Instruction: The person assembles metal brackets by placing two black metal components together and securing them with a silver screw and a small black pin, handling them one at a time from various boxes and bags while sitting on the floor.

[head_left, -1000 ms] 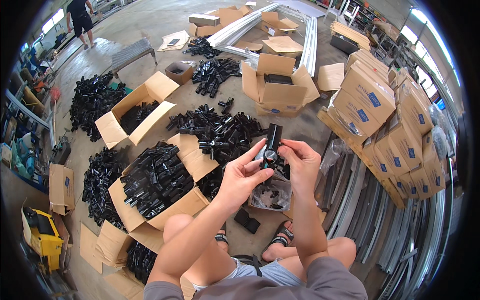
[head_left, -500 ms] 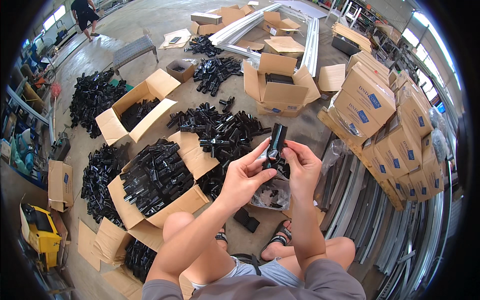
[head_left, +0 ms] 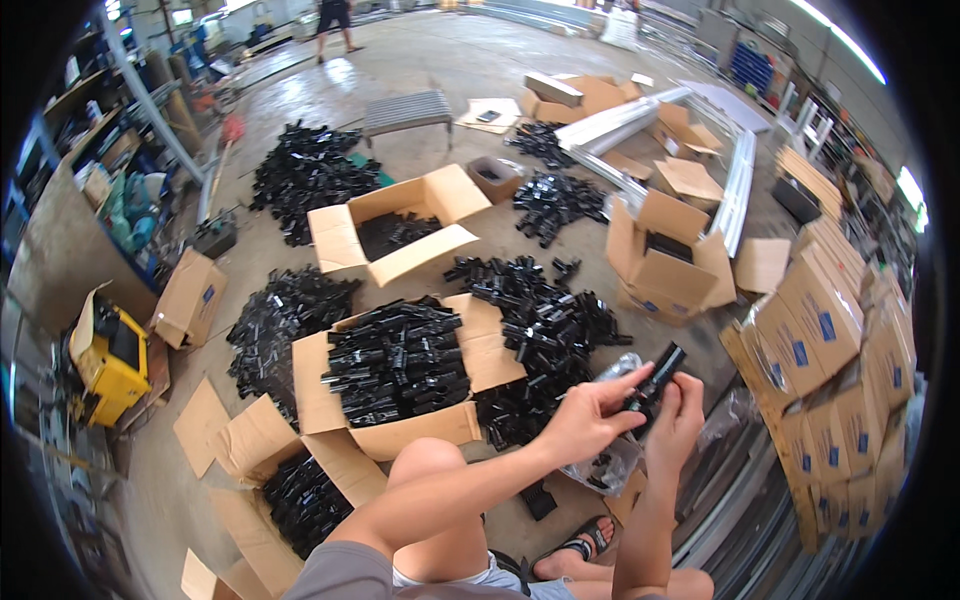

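A glossy black tubular fitting (head_left: 664, 366) is held up in front of me, tilted with its upper end toward the right. My left hand (head_left: 592, 413) pinches it from the left between thumb and fingers. From the right, the fingers of my right hand (head_left: 676, 420) close on its lower part, which they partly hide. Just below is a clear plastic bag (head_left: 612, 470) with small dark pieces in it. Beyond my left hand spreads a heap of loose black fittings (head_left: 545, 325). To its left, an open cardboard box (head_left: 415, 432) is packed with rows of similar black fittings.
More black heaps (head_left: 310, 180) lie around open cartons (head_left: 340, 240). Stacked closed cartons (head_left: 805, 330) stand on a wooden pallet at right, beside long metal profiles (head_left: 740, 500). A yellow case (head_left: 120, 360) sits at left, a low metal bench (head_left: 408, 112) farther off. Another person (head_left: 333, 20) is far away.
My view has swung left, so the surroundings sit farther right. The black fitting, upright before, now leans to the right, still between both hands. The distant person's legs are in a different stride.
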Motion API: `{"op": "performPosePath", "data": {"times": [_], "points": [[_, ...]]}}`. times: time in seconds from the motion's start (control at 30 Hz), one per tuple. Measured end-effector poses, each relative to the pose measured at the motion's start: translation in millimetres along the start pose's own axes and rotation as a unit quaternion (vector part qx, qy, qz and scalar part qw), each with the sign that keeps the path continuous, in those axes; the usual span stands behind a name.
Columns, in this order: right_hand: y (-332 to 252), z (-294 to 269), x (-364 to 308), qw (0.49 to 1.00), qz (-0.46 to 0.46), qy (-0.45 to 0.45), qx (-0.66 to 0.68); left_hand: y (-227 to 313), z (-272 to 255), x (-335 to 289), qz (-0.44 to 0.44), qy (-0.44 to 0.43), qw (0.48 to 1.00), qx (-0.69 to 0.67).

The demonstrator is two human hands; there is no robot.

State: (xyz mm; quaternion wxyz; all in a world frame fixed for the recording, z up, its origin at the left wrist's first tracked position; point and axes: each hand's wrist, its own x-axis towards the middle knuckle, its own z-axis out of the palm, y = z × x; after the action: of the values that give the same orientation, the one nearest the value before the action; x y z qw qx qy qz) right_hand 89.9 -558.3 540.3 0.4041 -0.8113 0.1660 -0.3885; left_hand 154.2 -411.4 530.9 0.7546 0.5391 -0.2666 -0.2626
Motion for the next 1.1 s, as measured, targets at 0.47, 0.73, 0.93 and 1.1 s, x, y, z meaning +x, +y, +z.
{"op": "performPosePath", "data": {"times": [0.47,0.73,0.93,1.1], "points": [[23.9,-8.1,-0.9,0.997,-0.009,-0.02,-0.069,7.7,1.7,-8.9,-0.002,-0.003,1.0,0.008],[25.5,10.8,-8.1,0.997,0.056,0.029,-0.043,3.0,5.5,-18.3,0.041,-0.013,0.993,-0.113],[22.0,8.3,-5.6,0.996,0.091,0.007,0.004,8.2,0.4,-15.1,-0.003,-0.02,0.997,-0.08],[33.1,7.7,-5.4,0.996,0.084,0.005,0.0,5.3,1.4,-14.8,0.017,-0.011,0.995,-0.096]]}}
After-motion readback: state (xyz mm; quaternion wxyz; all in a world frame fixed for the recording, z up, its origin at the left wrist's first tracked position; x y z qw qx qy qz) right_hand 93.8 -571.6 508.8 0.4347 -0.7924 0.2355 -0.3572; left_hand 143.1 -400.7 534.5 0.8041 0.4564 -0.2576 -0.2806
